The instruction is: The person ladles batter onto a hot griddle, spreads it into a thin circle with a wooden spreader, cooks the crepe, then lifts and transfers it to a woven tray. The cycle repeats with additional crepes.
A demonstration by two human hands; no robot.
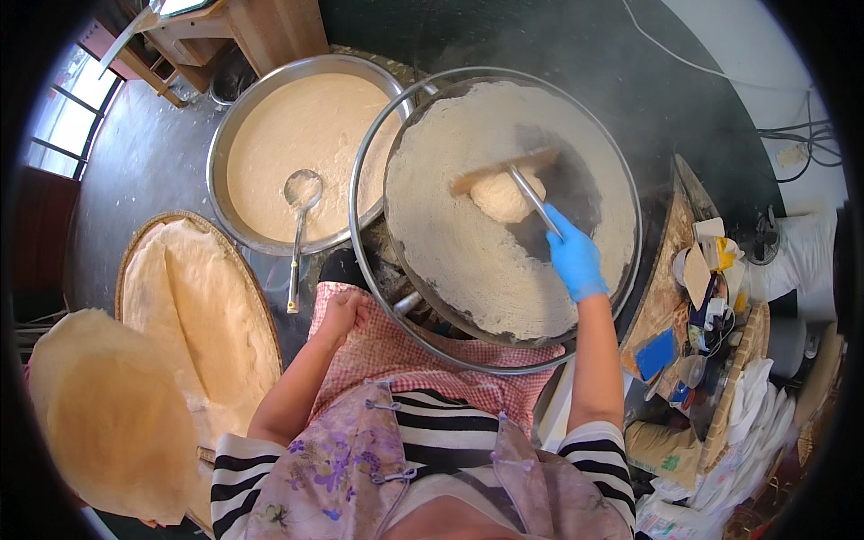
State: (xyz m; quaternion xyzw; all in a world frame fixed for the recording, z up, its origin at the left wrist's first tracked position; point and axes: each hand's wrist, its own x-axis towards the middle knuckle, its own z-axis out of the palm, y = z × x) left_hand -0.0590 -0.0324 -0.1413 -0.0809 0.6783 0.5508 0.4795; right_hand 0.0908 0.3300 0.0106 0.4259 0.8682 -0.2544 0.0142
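My right hand (pixel 577 258), in a blue glove, grips the metal handle of a wooden-bladed batter spreader (pixel 506 171). Its blade stands on a large round griddle (pixel 589 184), against a lump of pale batter (pixel 500 198). A thin batter layer (pixel 450 252) covers most of the griddle; a dark bare patch shows right of the lump. Faint steam hangs above. My left hand (pixel 346 312) is closed in a loose fist over the red checked apron (pixel 387 335), with nothing visible in it. Left of the griddle, a wide metal basin (pixel 218 171) holds batter and a ladle (pixel 301 225).
A metal ring (pixel 357 207) surrounds the griddle. At left, thin flatbreads (pixel 198 297) lie on a woven tray (pixel 123 261); another flatbread (pixel 112 414) is raised, with someone's fingertips (pixel 151 523) below it. At right stands a cluttered board with a blue box (pixel 656 354) and plastic bags (pixel 756 405).
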